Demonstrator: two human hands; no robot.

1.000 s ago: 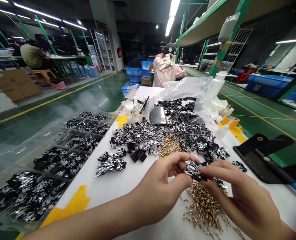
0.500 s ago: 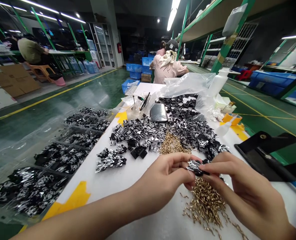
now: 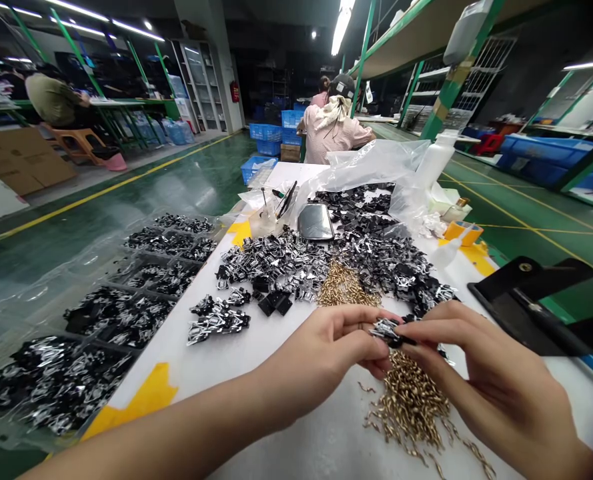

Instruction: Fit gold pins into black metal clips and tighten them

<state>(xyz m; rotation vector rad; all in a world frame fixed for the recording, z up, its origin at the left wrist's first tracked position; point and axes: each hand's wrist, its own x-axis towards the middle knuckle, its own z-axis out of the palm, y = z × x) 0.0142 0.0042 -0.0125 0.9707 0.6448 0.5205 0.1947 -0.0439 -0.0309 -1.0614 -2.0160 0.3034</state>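
Observation:
Between my two hands is a small black-and-silver metal-and-plastic part (image 3: 385, 330), perhaps more than one. My left hand (image 3: 333, 353) is closed around its left side, thumb and fingers together. From the right, the thumb and index finger of my right hand (image 3: 486, 380) pinch it. A heap of small bent brass-coloured pieces (image 3: 411, 400) lies below the hands, and a second brass heap (image 3: 343, 287) is just beyond them. Many similar black-and-silver parts (image 3: 276, 263) are piled farther back. A smaller group of them (image 3: 219, 320) lies to the left.
A clear compartment tray (image 3: 51, 433) full of such parts runs along the left. Farther back are a dark glossy rectangular object (image 3: 315, 222), a plastic bag (image 3: 371, 163) and a white bottle (image 3: 435, 163). A black bracket-like tool (image 3: 531, 307) stands at right. A person (image 3: 333, 130) sits ahead.
The camera view has shifted slightly, so the scene sits a little farther left and higher. Both hands keep nearly the same grip on the part.

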